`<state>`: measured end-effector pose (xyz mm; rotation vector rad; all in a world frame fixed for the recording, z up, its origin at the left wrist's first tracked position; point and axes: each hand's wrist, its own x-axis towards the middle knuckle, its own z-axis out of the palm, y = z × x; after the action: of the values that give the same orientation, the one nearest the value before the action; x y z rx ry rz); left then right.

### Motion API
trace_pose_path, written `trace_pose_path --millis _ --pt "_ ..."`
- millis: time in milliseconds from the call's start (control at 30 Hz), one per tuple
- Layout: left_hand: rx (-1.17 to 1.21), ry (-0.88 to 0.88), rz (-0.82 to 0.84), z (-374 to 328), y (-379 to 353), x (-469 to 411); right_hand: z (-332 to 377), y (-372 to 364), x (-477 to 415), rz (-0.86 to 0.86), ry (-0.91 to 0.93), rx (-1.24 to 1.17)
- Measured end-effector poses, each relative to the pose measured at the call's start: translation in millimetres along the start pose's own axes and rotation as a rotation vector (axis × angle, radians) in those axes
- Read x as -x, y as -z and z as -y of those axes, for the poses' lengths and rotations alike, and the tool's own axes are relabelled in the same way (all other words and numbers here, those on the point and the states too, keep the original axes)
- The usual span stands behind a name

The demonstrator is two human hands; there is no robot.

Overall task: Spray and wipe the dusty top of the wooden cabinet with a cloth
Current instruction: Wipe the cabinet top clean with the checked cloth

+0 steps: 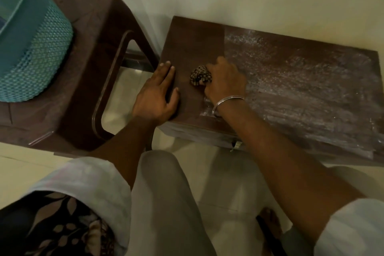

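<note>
The wooden cabinet (291, 81) fills the right half of the view. The left strip of its top is dark and clean, while the rest carries pale dust and spray marks. My right hand (225, 78) is shut on a bunched, patterned cloth (200, 75) and presses it onto the clean strip near the dusty edge. A metal bangle circles that wrist. My left hand (159, 93) lies flat with fingers spread on the cabinet's near left corner, holding nothing. No spray bottle is in view.
A dark brown plastic stool (89, 52) stands left of the cabinet, bearing a teal mesh basket (31, 48). A pale wall runs behind both. My knees and a foot are over the light tiled floor (218, 164) below.
</note>
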<state>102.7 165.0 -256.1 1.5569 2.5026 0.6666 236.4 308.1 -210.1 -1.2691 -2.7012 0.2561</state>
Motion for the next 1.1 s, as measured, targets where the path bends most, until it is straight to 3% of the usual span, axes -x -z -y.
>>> trace_pose_path --millis 167,333,900,1100 --pt "0.001 0.006 0.000 0.3 0.3 -0.5 3.1 6.4 -24.4 0.016 -0.053 -0.043" --pt "0.014 -0.007 0.002 3.4 -0.4 -0.2 5.0 2.7 19.6 -0.001 0.009 0.006" --pt "0.006 -0.009 -0.003 2.1 -0.5 -0.3 14.8 7.0 17.2 0.041 -0.053 -0.027" --pt "0.006 -0.001 0.003 1.9 -0.7 -1.3 21.5 7.7 74.3 0.072 0.007 0.002"
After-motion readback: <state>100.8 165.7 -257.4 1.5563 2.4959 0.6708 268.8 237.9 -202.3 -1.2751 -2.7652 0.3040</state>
